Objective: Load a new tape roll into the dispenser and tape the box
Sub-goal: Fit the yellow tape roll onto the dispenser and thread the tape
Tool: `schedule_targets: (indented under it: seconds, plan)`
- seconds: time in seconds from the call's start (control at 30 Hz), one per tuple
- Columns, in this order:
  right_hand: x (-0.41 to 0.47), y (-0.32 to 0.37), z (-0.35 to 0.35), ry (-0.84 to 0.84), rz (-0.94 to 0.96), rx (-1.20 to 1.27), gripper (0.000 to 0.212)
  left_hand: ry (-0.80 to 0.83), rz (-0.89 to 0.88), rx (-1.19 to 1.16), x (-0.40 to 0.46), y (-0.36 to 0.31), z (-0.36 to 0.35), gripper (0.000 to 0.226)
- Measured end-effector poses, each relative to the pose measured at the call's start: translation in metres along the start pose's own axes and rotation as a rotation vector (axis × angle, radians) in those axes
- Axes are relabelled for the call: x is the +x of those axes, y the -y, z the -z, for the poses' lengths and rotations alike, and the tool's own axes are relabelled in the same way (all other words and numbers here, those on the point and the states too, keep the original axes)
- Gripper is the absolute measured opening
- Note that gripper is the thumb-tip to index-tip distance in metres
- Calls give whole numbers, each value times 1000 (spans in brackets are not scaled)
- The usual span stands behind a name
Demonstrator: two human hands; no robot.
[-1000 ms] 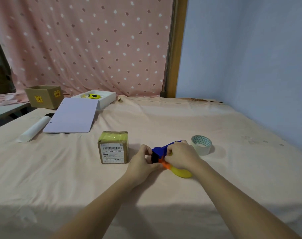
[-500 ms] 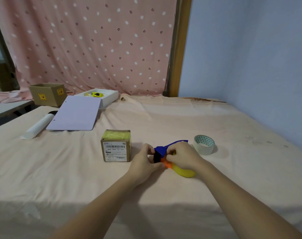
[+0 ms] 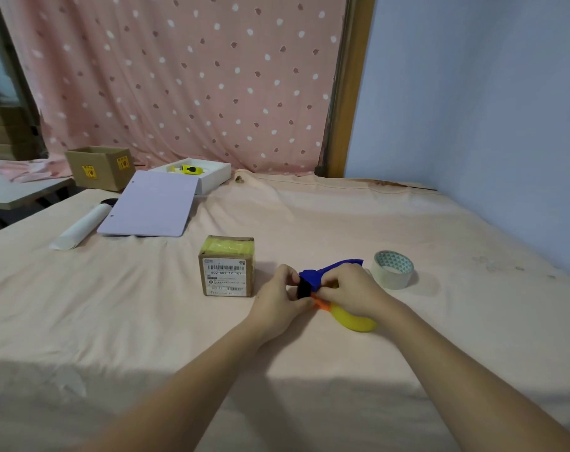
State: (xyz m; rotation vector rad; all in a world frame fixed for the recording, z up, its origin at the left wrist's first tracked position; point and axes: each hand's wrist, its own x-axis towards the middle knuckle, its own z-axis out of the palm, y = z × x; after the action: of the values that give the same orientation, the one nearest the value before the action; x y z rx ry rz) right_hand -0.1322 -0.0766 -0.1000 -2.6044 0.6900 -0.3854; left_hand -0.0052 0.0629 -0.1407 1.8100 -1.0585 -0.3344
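Both your left hand [image 3: 278,296] and right hand [image 3: 352,290] are pinched on the tape dispenser [image 3: 313,278] lying on the cloth, while the new tape roll [image 3: 392,269] sits just right of it, nearer your right hand.

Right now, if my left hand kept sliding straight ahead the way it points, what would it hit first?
Likely the tape dispenser that the left hand already touches; the small labelled box sits just to its left.
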Motion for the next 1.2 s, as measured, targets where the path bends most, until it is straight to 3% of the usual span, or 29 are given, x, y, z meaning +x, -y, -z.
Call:
schedule_targets:
  seconds: [0.23,0.33,0.53,0.7,0.87,1.1,1.2]
  plan:
    - [5,-2,2,8,-30,106,30,-4,-19,-6,8,-2,-1,43]
    - [8,-5,-1,-29,-39,162,20,-6,-32,5,11,-1,-1,51]
    - [5,-5,-6,-65,-42,167,17,-5,-23,14,19,2,0,47]
    - [5,-1,-2,-27,-58,191,14,-9,-44,48,24,1,2,46]
    - [3,4,2,6,-83,194,26,-27,-80,90,21,4,0,42]
    - [1,11,11,89,-101,153,14,-17,-96,119,17,1,1,33]
    - [0,12,15,84,-124,22,38,-17,-104,126,17,1,0,32]
